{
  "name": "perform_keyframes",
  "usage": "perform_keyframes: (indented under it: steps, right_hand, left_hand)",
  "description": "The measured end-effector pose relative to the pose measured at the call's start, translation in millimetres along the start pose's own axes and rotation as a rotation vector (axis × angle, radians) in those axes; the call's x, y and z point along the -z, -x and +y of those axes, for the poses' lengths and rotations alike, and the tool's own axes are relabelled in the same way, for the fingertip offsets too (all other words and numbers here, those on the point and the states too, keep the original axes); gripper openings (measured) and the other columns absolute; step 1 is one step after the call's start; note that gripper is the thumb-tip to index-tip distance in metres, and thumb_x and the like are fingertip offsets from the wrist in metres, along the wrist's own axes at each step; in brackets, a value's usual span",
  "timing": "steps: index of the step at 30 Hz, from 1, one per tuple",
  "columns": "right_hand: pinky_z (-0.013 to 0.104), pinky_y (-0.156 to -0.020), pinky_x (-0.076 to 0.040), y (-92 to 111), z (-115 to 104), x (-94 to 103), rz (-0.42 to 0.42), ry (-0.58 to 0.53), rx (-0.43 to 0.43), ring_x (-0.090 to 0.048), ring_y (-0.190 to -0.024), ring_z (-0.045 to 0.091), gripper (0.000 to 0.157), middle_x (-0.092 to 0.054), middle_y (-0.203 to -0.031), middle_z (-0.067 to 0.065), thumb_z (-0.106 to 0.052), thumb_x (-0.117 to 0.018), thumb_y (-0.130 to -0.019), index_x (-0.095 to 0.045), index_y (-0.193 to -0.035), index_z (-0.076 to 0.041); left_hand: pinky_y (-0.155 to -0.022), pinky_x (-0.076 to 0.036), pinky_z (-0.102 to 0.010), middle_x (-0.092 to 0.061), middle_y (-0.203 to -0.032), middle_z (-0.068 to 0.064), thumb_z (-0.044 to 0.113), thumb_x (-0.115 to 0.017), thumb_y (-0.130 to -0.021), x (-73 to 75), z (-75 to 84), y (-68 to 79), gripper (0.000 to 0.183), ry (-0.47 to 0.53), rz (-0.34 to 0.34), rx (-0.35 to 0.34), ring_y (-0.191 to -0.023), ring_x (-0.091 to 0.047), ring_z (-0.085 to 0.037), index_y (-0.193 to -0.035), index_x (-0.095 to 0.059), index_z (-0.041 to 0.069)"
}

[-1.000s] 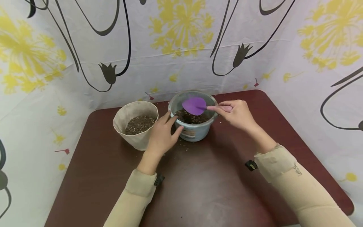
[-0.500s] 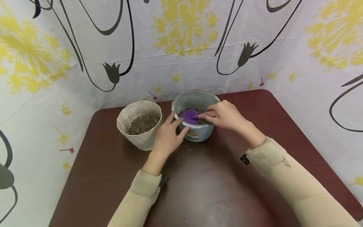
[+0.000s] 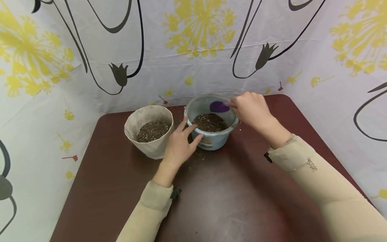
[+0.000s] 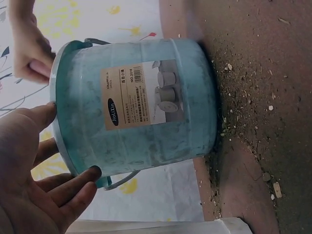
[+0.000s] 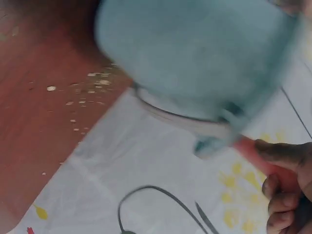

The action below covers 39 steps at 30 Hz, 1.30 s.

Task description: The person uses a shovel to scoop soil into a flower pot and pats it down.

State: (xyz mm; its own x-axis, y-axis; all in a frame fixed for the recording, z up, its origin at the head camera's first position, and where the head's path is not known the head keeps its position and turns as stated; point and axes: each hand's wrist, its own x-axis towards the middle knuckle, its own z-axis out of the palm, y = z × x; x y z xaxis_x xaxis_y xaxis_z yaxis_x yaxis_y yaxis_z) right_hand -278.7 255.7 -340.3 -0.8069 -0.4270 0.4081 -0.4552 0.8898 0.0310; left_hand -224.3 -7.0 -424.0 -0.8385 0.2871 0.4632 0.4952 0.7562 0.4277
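A light-blue plastic bucket [image 3: 211,143] holds dark soil [image 3: 210,123] and bears a paper label [image 4: 144,95] on its side. My left hand [image 3: 178,143] touches the bucket's near left rim with spread, fairly straight fingers. In the left wrist view, one of its fingers passes behind the rim. My right hand [image 3: 252,109] grips a small trowel by its pink handle [image 5: 258,158] at the bucket's right rim. The trowel's purple blade [image 3: 219,107] is above the soil, inside the bucket towards the back. Whether soil lies on the blade cannot be told.
Left of the bucket stands a whitish faceted pot [image 3: 148,148], also with soil inside. Soil crumbs [image 4: 234,126] are scattered on the dark red-brown table [image 3: 211,201]. A patterned white cloth [image 3: 169,74] hangs close behind the table and along its sides.
The trowel has gone from above the bucket down to the soil, then up and right towards the back wall. The right hand has turned over it. The left hand stays at the rim.
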Motion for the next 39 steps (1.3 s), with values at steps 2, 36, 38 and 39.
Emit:
perform_keyframes:
  steps: [2, 36, 38, 39]
  right_hand:
    - [0.05, -0.041, -0.047, -3.8, -4.0, -9.5, 0.005, 0.026, 0.084, -0.059, -0.052, 0.035, 0.021, -0.061, -0.062, 0.011, -0.026, -0.073, -0.094, -0.074, -0.081, -0.01]
    - [0.02, -0.044, -0.024, -14.4, 20.5, 3.6, -0.541, -0.487, 0.0, -0.018, -0.045, 0.002, 0.021, -0.051, -0.047, -0.008, -0.009, -0.064, -0.095, -0.084, -0.094, -0.016]
    - [0.02, -0.044, -0.023, -14.0, 17.9, -0.4, -0.53, -0.511, -0.031, -0.017, -0.044, 0.002, 0.023, -0.039, -0.044, -0.011, -0.011, -0.063, -0.096, -0.084, -0.096, -0.018]
    - [0.02, -0.043, -0.022, -14.0, 16.1, -2.7, -0.521, -0.522, -0.046, -0.017, -0.044, 0.002, 0.022, -0.035, -0.044, -0.012, -0.013, -0.063, -0.097, -0.084, -0.096, -0.019]
  left_hand:
    - [-0.084, -0.058, -0.048, -0.047, -0.151, -0.024, 0.044, -0.069, -0.096, 0.4, 0.1, -0.3, 0.047, 0.003, 0.003, -0.001, -0.11, -0.067, -0.04, -0.132, -0.069, 0.014]
    - [-0.098, -0.052, -0.049, -0.04, -0.156, -0.021, 0.045, -0.071, -0.094, 1.7, 0.4, -0.3, 0.048, 0.115, -0.029, 0.069, -0.13, -0.054, -0.042, -0.129, -0.071, 0.013]
    - [-0.098, -0.052, -0.049, -0.04, -0.156, -0.022, 0.046, -0.071, -0.094, 1.5, -0.3, -0.3, 0.048, 0.116, -0.027, 0.065, -0.13, -0.054, -0.041, -0.129, -0.071, 0.013]
    - [-0.098, -0.052, -0.049, -0.04, -0.156, -0.022, 0.045, -0.071, -0.094, 1.6, -0.8, -0.2, 0.048, 0.117, -0.024, 0.064, -0.13, -0.054, -0.042, -0.129, -0.071, 0.013]
